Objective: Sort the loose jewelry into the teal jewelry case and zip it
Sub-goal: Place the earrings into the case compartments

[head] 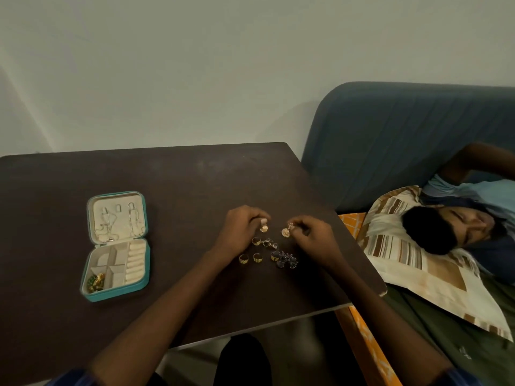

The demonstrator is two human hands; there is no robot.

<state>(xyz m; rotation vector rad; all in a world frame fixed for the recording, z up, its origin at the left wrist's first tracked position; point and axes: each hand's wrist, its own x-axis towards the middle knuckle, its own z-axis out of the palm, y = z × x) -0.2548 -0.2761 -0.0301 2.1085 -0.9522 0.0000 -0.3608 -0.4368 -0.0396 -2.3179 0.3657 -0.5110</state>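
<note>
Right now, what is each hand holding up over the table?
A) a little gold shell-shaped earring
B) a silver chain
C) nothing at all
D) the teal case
A: the left hand pinches one gold shell-shaped earring and the right hand pinches its match, above the loose rings on the table; the open teal case lies apart to the left.

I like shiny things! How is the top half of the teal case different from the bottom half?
The lid half holds thin chains hanging from hooks; the bottom half is split into little compartments and a row of ring rolls. The lid half lies farther away; the bottom half lies nearer, with green and gold jewelry in one corner. Both are teal outside and cream inside.
</note>
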